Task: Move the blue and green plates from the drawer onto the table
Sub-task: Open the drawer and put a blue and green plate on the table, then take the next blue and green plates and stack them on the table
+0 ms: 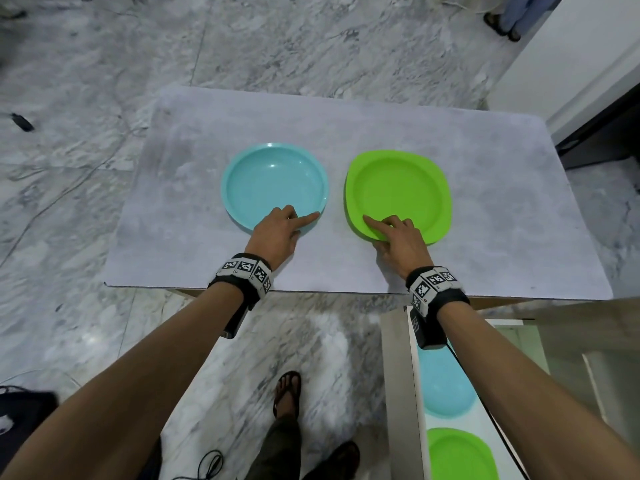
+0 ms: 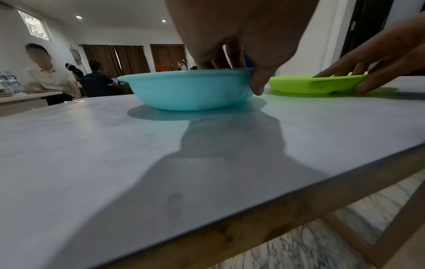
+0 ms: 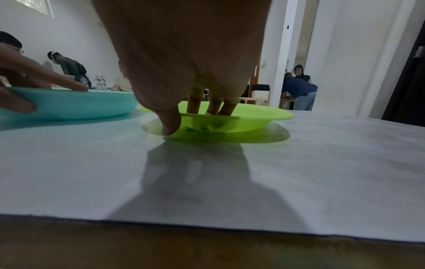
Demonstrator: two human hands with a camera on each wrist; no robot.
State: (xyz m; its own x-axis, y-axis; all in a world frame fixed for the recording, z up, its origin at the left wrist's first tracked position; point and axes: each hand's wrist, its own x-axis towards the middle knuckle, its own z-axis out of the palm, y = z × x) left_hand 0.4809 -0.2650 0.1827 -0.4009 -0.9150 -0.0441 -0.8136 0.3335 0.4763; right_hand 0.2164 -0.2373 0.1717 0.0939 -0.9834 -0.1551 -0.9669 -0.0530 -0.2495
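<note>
Left hand [image 1: 275,233] pinches blue plate [image 1: 275,187] rim at 6 o'clock; right hand [image 1: 401,242] pinches green plate [image 1: 398,195] likewise. Both seated on table [image 1: 346,119]: release gently, lift fingers straight up.

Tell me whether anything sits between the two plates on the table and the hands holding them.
Nothing visible does. The left hand pinches the near rim of the blue plate, and the right hand pinches the near rim of the green plate. Both plates sit on the table.
</note>
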